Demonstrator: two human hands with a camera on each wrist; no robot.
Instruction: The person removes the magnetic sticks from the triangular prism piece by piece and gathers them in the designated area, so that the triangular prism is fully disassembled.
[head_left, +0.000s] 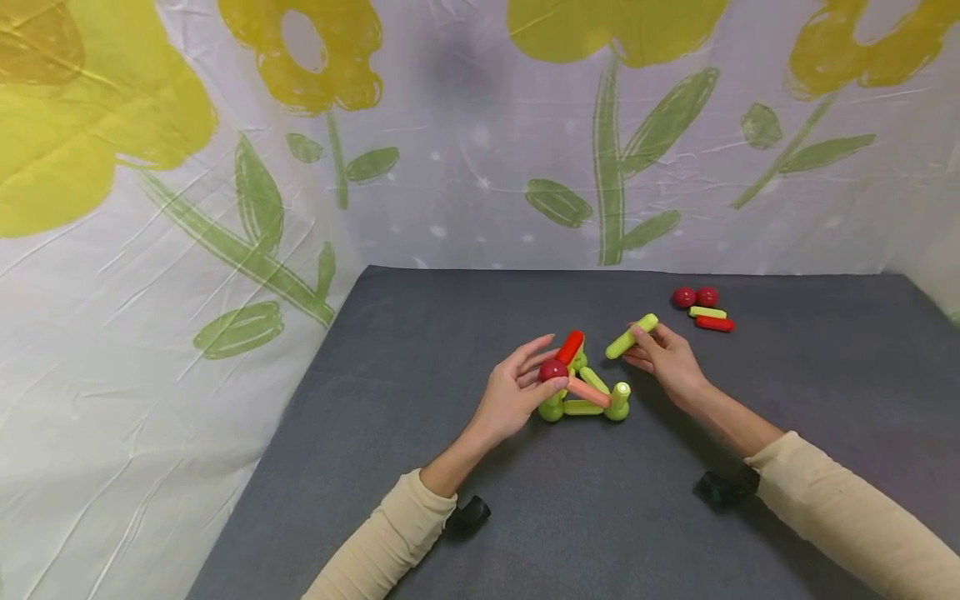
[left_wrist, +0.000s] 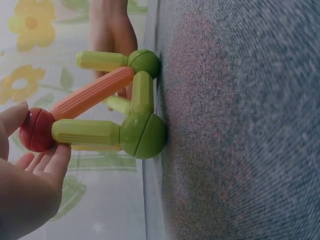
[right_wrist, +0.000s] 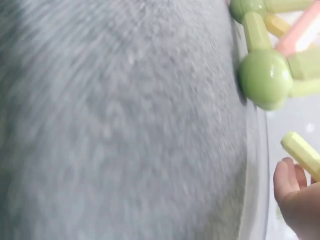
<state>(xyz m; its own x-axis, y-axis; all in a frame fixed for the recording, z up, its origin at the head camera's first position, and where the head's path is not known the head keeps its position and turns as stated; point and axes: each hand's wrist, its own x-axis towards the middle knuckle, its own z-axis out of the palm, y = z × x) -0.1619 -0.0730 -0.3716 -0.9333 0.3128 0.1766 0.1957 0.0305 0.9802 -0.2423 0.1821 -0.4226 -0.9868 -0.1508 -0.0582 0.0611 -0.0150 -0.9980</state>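
Observation:
A small frame of rods and balls stands on the dark table, with green balls (left_wrist: 144, 135) at its base corners. My left hand (head_left: 513, 392) holds a red ball (head_left: 553, 371) at the frame's upper left corner between thumb and fingers. From that ball an orange rod (left_wrist: 92, 93) slants down to another green corner, and a yellow-green upright rod (left_wrist: 86, 132) stands beneath it. A red rod (head_left: 571, 347) runs back from the ball. To the right of the frame, my right hand (head_left: 669, 362) pinches a loose yellow-green rod (head_left: 632, 337), raised above the table.
At the back right of the table (head_left: 810, 400) lie two red balls (head_left: 695, 297), a yellow-green rod (head_left: 707, 312) and a red rod (head_left: 714, 323). Dark objects sit by both sleeves. A flower-printed cloth (head_left: 465, 167) hangs behind the table.

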